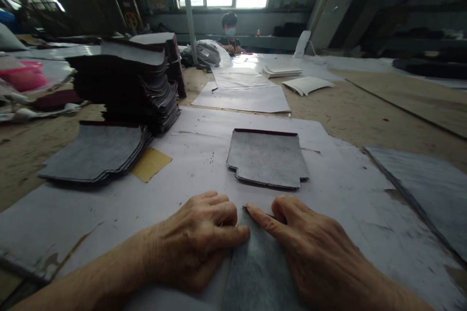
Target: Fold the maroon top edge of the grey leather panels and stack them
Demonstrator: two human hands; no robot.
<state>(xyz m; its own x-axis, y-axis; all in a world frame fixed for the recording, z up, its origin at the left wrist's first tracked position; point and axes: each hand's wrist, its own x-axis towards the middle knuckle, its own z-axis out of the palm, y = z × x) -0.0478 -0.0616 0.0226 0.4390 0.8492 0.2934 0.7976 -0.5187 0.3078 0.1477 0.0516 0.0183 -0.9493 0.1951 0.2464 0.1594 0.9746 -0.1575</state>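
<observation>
A grey fabric-like panel [260, 267] lies on the white paper right in front of me, its near end cut off by the frame. My left hand [206, 233] is closed at the panel's left edge, fingers curled and thumb laid over its far left corner. At the panel's dark far edge, my right hand [306, 238] presses with its index finger while the other fingers curl in. Just beyond both hands rests a small stack of grey panels [268, 158] with notched corners and a dark red strip along the far side.
At left are a low pile of grey panels [95, 150], a yellow card [151, 164] and a tall dark stack [127, 87]. A grey sheet [426, 189] lies at right. White sheets [242, 95] lie farther back. Across the table sits a masked person [230, 34].
</observation>
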